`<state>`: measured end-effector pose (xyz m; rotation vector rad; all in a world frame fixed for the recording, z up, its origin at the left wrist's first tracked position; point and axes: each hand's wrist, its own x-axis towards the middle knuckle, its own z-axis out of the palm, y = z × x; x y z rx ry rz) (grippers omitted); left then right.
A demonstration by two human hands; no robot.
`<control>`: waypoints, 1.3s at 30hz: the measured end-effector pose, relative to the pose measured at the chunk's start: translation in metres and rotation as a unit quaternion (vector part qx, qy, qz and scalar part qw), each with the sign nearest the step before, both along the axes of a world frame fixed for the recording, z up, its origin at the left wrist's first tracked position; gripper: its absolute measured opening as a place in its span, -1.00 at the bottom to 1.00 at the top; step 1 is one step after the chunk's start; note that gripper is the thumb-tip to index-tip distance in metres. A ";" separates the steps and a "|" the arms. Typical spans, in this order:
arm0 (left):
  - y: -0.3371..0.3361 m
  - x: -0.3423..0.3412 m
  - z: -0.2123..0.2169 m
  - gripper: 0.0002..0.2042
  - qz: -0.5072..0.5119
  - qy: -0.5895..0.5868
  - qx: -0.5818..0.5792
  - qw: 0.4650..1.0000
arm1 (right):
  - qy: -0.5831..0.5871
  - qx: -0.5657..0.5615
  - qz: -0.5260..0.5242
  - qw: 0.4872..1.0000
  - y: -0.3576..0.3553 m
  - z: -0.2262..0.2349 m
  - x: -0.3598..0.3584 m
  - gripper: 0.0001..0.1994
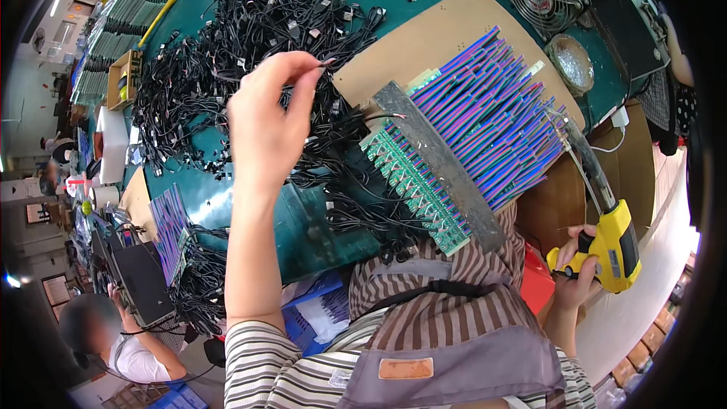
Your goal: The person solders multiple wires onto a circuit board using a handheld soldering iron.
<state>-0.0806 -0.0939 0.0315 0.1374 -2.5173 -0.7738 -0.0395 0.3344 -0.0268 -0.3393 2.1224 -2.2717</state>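
Left hand (265, 125) pinches one cable (327, 63) above the pile (227, 53) at eleven o'clock, right hand (579, 273) grips the glue gun (615, 246), boards (424, 182) mostly wired.

At frame centre, the left hand (265, 125) is raised above the green table (227, 204), thumb and forefinger pinching a thin black wire (327, 63). Behind it lies a heap of black cables (227, 45). At lower right, the right hand (575, 273) grips a yellow glue gun (615, 246). Between them, a grey metal bar (439, 163) lies across green circuit boards (413, 189) with blue-purple wires (492, 117).
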 end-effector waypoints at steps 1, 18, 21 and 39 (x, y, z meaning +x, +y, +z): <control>0.009 0.008 0.012 -0.88 -0.001 0.033 -0.022 0.999 | -0.001 -0.004 0.006 1.000 0.003 0.001 0.004 -0.47; 0.138 0.094 -0.036 -0.84 -0.115 -0.091 0.035 0.989 | -0.163 0.157 0.160 0.961 0.038 0.008 0.076 -0.22; 0.144 0.096 -0.038 -0.84 -0.088 -0.115 0.031 0.989 | -0.028 0.239 0.133 0.961 0.048 -0.004 0.078 -0.60; 0.161 0.096 -0.040 -0.90 0.028 -0.133 0.133 0.982 | -0.016 0.262 0.157 0.952 0.024 0.006 0.067 -0.69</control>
